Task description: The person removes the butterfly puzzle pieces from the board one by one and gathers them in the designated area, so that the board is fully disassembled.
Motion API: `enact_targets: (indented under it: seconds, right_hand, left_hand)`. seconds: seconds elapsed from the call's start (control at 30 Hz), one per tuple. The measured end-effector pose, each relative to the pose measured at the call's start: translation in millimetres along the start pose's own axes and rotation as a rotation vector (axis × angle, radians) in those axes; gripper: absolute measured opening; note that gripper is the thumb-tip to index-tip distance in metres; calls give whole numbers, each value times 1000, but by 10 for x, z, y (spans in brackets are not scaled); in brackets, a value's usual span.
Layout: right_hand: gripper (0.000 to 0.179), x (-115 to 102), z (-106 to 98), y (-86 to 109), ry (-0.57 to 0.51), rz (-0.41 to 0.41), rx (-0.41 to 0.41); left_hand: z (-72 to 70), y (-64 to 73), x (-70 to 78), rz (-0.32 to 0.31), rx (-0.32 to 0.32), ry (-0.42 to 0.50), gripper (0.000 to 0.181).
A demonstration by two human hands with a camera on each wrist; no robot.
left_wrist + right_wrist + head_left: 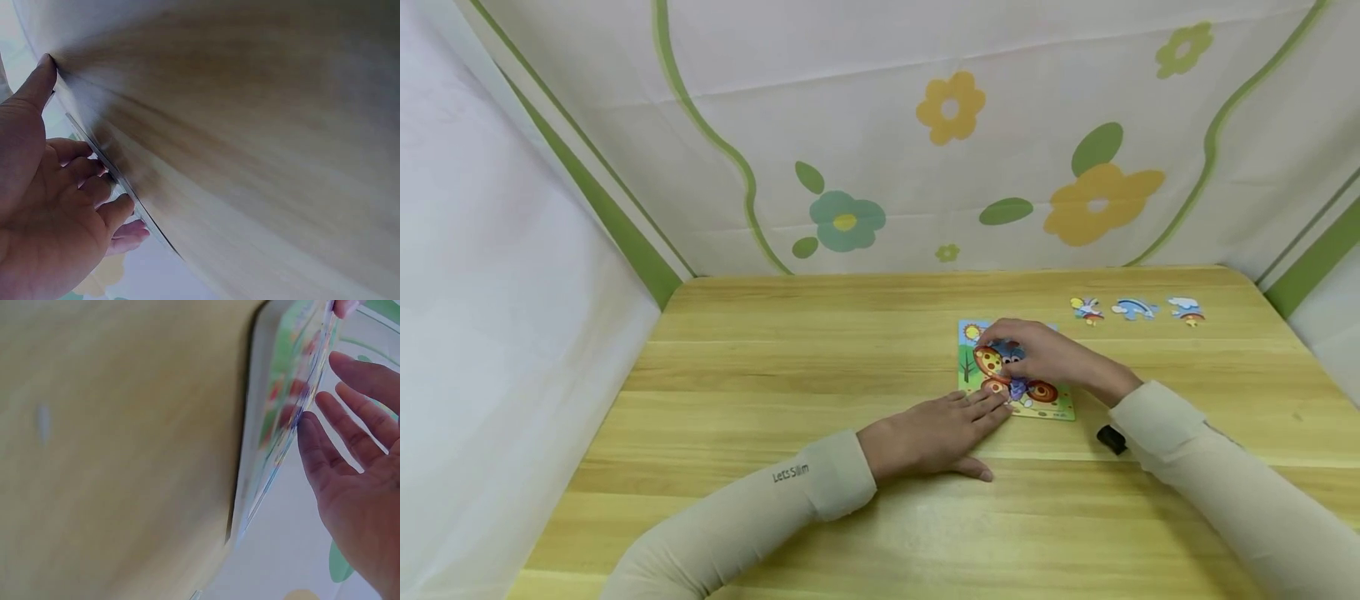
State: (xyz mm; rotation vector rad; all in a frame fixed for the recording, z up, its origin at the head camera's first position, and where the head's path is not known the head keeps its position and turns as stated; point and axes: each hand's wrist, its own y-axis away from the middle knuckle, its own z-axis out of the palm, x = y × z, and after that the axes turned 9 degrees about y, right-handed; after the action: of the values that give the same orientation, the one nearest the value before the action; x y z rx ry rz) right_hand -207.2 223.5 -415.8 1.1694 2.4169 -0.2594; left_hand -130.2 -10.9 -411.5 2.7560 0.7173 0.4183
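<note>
A small jigsaw puzzle board (1064, 406) with a colourful butterfly picture lies flat on the table, right of the middle. My left hand (936, 433) rests on its lower left part, fingers straight and thumb out to the side on the wood. Over the upper part arches my right hand (1045, 354), hiding some of the picture. In the right wrist view, the fingers of the right hand (356, 450) are spread and slightly bent, fingertips right at the picture's surface. The left wrist view shows the left hand (69, 187) from the palm side, fingers over the board's edge (150, 219).
Three loose puzzle pieces, one with a balloon-like yellow patch (1086, 310), a blue one (1136, 309) and one with a cloud (1186, 311), lie in a row at the back right. A small black object (1111, 439) sits beside the right sleeve. Flowered cloth (887, 125) hangs behind the table (775, 350).
</note>
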Motion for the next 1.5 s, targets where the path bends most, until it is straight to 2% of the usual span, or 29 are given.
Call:
enact_targets:
  seconds: [0.27,0.8,1.5]
  right_hand:
    - [41,19,49,-32,7,-9,-28]
    - [43,-1,11,-54,-1,-17,-49]
    - [53,-57,-36,-167,43,-44,-156]
  left_hand:
    - [1,6,-3,-11,-9,15,86]
    - [-5,-15,-12,-5,-8,29,86]
    - [8,-8,7,-18,-5,22,86]
